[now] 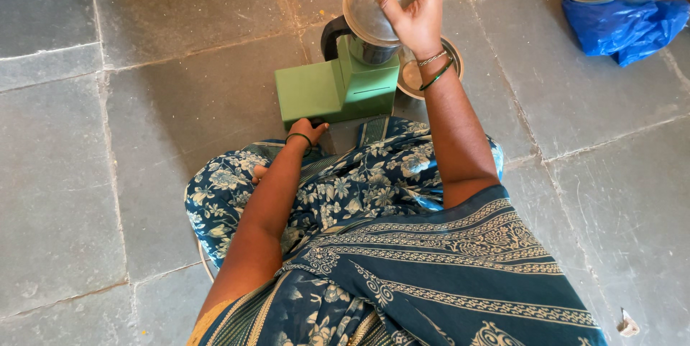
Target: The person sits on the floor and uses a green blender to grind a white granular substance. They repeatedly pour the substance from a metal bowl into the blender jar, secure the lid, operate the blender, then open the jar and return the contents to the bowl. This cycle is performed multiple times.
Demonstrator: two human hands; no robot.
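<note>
On the stone floor [180, 123] stands a green mixer grinder base [334, 91], with its jar [370, 48] mounted on top and a clear domed lid [366, 8] seated over the jar. Above the base, the right hand [413, 8] presses down on the lid, fingers [384, 1] spread and curled over the dome; the left hand [307, 132] rests against the base's near lower edge, its fingers hidden, so their state cannot be told. Just beyond the base, a steel bowl [413, 76] sits on the floor.

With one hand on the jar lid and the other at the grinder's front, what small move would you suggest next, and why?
Probably keep the right hand pressing the clear lid down while the left hand works the control at the green mixer grinder base front; the lid seems held only by that palm.
</note>
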